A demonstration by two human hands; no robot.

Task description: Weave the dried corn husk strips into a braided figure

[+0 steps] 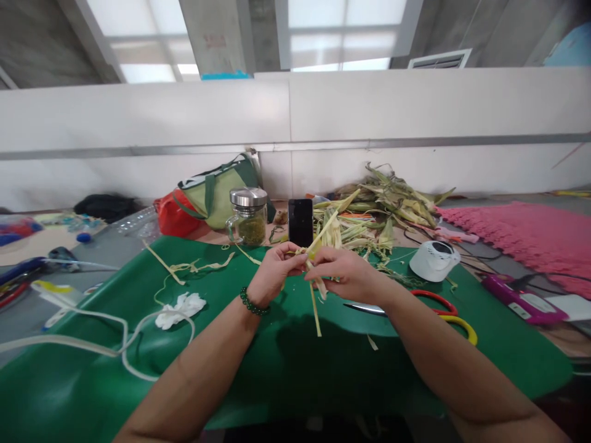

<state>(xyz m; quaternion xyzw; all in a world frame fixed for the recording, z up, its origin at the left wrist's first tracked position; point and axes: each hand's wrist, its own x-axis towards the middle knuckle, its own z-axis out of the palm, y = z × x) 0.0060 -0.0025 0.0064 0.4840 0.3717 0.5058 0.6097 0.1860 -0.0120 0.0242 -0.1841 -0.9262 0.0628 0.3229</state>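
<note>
Both hands meet over the middle of the green mat [258, 369], pinching pale yellow corn husk strips [316, 311]. My left hand [276, 271], with a green bead bracelet [252, 303] on its wrist, is closed on the strips' left side. From the right, my right hand [348, 274] has its fingers closed round the same strips. One strip sticks up to the right and another hangs down below the fingers. How the strips join between the fingertips is hidden. Scissors [364, 309] with red and yellow handles lie partly under my right forearm.
Behind the hands stand a dark phone [300, 223] and a lidded glass jar [249, 221]. A husk pile [392, 197] lies at the back right, near a white device [434, 261]. White cable [124, 332] and crumpled tissue [180, 311] lie left; a magenta tool [524, 298] lies right.
</note>
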